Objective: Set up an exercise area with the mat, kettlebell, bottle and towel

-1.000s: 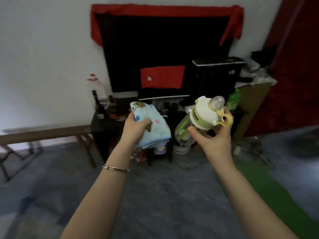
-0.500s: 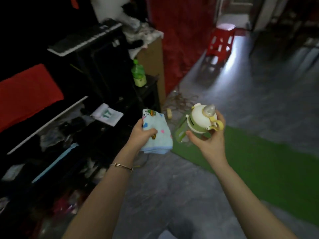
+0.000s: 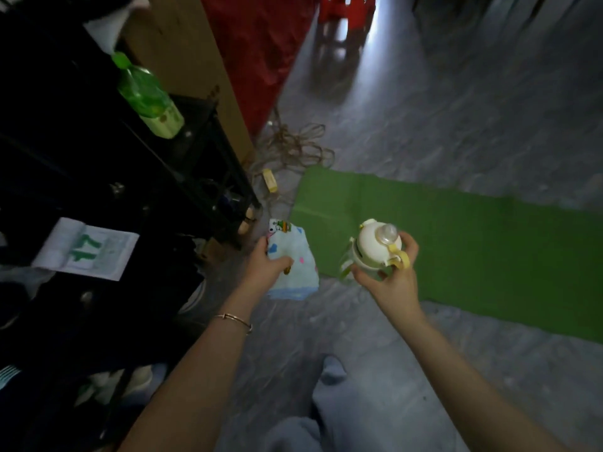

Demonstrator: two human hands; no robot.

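Observation:
My left hand [image 3: 269, 267] grips a folded light-blue towel [image 3: 295, 267] with coloured prints, held above the grey floor beside the mat's near-left corner. My right hand [image 3: 393, 275] holds a bottle [image 3: 375, 247] with a cream lid, clear spout and yellow loop, over the left end of the green mat [image 3: 473, 249]. The mat lies flat on the floor and runs off to the right. No kettlebell is in view.
A black shelf unit [image 3: 202, 171] stands on the left, carrying a green plastic bottle [image 3: 146, 96] and a white cloth marked 17 [image 3: 88, 249]. Tangled cord [image 3: 293, 148] lies beyond the mat. A red stool [image 3: 346, 8] stands far back. My leg [image 3: 329, 415] is below.
The view has swung right and down, from the wall and shelf to the floor and the mat. Both hands keep the towel and the bottle and now hover by the mat's left end.

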